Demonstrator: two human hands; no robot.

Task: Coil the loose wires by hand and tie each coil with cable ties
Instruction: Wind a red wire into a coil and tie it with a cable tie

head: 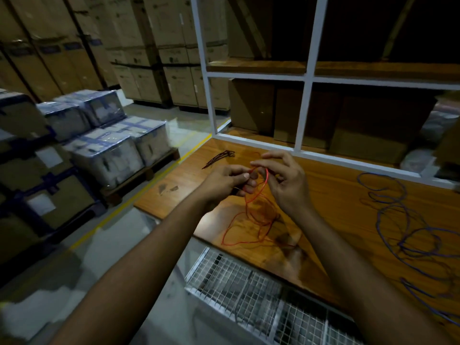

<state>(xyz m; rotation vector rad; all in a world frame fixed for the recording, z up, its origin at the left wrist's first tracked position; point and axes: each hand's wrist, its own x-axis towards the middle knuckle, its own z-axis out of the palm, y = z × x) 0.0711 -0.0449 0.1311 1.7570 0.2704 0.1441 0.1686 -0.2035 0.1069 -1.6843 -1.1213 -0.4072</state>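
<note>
Above the wooden table [323,195], my left hand [225,181] pinches the red wire [258,210] while my right hand [283,180] curls around its loop; 1 blue wire [398,220] lies right, cable ties [220,158] beyond.

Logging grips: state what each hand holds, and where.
Both the left hand and right hand pinch the thin red wire at its raised top loop.

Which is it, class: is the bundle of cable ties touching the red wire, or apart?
Apart. The head view shows the cable ties lying on the wooden table, with bare wood between them and the red wire.
</note>
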